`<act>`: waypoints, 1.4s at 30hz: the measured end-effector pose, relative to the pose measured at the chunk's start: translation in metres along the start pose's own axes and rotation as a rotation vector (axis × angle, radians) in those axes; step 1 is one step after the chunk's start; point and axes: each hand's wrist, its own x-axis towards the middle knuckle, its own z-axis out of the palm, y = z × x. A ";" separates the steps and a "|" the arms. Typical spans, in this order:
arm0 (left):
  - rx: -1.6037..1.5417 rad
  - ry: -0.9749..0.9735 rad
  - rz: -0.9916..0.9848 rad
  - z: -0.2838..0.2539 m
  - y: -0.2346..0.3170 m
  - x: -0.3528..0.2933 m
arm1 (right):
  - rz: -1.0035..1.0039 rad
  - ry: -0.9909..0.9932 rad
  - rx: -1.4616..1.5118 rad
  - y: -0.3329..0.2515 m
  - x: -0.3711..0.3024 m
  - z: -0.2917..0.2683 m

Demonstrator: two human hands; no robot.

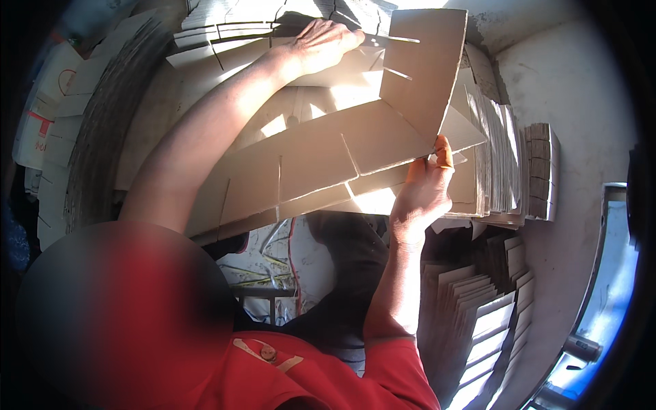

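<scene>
A long slotted cardboard sheet (314, 156) slants across the middle in front of me, with an upright flap (425, 65) folded up at its right end. My right hand (424, 198) pinches its lower right corner, fingers closed; something orange wraps a finger or the thumb. At the far side, my left hand (321, 46) is curled shut close to the slots of the upright flap, above another slotted cardboard piece (239, 58). What its fingers grip is hidden by the hand itself.
Stacked cardboard sheets (113, 89) stand at the left, and more slotted pieces (232, 14) lie at the back. Upright cardboard (495, 150) is packed at the right, beside a pale wall (581, 102). Lower right, several slotted pieces (471, 301) lean in rows.
</scene>
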 end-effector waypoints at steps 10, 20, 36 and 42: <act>-0.019 -0.039 0.011 0.000 0.018 -0.009 | 0.176 -0.083 0.124 -0.005 0.001 -0.003; -0.203 0.057 0.226 -0.023 0.073 -0.030 | 0.111 -0.116 -0.248 0.004 -0.001 0.003; 0.198 -0.015 -0.201 -0.020 0.002 0.021 | -0.108 -0.051 -0.246 0.007 -0.004 0.005; 0.392 -0.073 -0.123 0.006 -0.015 0.020 | -0.117 -0.025 -0.192 0.012 -0.006 0.006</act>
